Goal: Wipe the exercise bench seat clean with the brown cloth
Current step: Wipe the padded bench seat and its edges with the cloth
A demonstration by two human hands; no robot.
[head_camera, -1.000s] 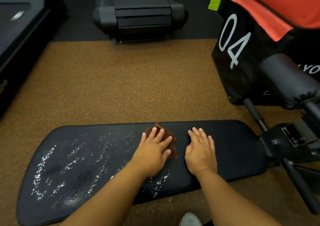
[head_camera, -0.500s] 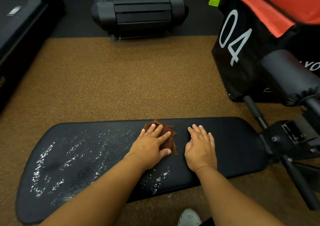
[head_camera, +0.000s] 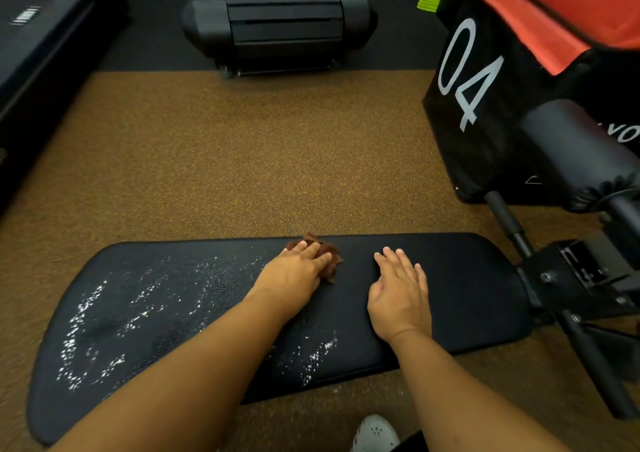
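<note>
The black exercise bench seat (head_camera: 467, 285) lies across the lower half of the view, long side left to right. White wet specks cover its left part and a patch near the front edge. The brown cloth (head_camera: 330, 257) sits bunched near the seat's far edge at the middle, mostly hidden under my fingers. My left hand (head_camera: 294, 275) presses down on it with fingers spread over it. My right hand (head_camera: 398, 289) rests flat on the bare seat, a little to the right of the cloth, holding nothing.
The bench's black metal frame (head_camera: 581, 278) and a padded roller (head_camera: 581, 154) stand at the right. A black box marked 04 (head_camera: 467, 81) sits behind them. Treadmills (head_camera: 277, 19) line the far edge of the brown floor (head_camera: 242, 147). A white shoe (head_camera: 375, 432) shows at the bottom.
My left hand has slid the cloth away from me toward the seat's far edge, and the cloth has bunched up. My right hand stays flat in the same place.
</note>
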